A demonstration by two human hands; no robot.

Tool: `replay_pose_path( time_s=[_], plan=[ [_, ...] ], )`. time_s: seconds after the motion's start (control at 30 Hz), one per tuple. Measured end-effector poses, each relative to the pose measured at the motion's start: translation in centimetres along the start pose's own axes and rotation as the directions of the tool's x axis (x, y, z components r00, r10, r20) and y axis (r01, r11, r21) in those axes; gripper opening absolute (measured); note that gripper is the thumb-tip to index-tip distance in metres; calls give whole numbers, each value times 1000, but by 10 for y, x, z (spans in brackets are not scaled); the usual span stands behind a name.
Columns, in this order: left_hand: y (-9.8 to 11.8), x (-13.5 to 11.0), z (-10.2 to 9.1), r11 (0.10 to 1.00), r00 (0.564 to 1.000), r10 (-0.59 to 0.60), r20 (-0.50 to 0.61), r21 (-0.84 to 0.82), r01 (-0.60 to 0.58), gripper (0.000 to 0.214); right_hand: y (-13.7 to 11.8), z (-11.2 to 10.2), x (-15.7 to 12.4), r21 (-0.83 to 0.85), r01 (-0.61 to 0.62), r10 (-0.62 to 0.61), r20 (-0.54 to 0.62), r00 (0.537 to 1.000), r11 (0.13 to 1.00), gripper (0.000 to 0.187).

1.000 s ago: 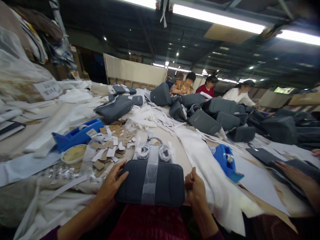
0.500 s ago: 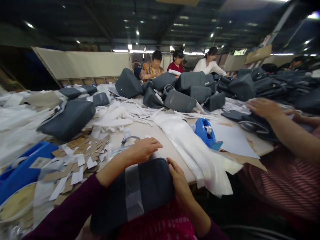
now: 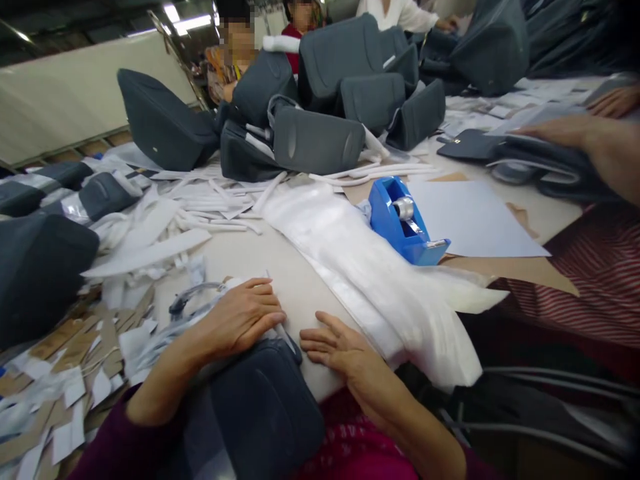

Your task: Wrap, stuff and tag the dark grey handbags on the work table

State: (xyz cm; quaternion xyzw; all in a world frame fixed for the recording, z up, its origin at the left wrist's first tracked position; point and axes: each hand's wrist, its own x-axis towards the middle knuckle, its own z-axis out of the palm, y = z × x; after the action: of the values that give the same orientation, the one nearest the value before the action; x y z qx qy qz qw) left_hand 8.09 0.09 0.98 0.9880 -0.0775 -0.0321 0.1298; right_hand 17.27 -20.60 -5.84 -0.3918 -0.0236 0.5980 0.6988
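Note:
A dark grey bag with a clear plastic band lies tilted over the table's near edge and onto my lap. My left hand rests palm down at the bag's top edge, fingers together over a clear packet with a dark cord; whether it grips anything is hidden. My right hand lies flat on the table just right of the bag's corner, fingers spread, holding nothing.
A stack of clear plastic sleeves runs diagonally right of my hands, with a blue tape dispenser and white sheet beyond. Paper and cardboard tags litter the left. Grey bags pile behind; a co-worker's arm reaches in at right.
The camera has tipped down and left. The bag has slid off the table toward my lap. My right hand has let go of its edge and now lies flat on the table.

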Motion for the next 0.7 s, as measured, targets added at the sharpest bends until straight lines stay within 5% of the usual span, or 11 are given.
replay_pose_path(
  time_s=[0.33,0.47,0.7],
  plan=[
    [-4,-4,-3,995,988,-46,149,-83,59,39,-18,17,22,-289,-110,144,100,985,951,88],
    [-4,-8,-9,985,985,-58,162,-152,83,53,-6,27,23,-350,-46,94,122,988,936,108],
    [0,-10,-14,976,979,-50,196,-200,89,59,22,37,18,-302,100,-49,171,984,948,110]
  ],
)
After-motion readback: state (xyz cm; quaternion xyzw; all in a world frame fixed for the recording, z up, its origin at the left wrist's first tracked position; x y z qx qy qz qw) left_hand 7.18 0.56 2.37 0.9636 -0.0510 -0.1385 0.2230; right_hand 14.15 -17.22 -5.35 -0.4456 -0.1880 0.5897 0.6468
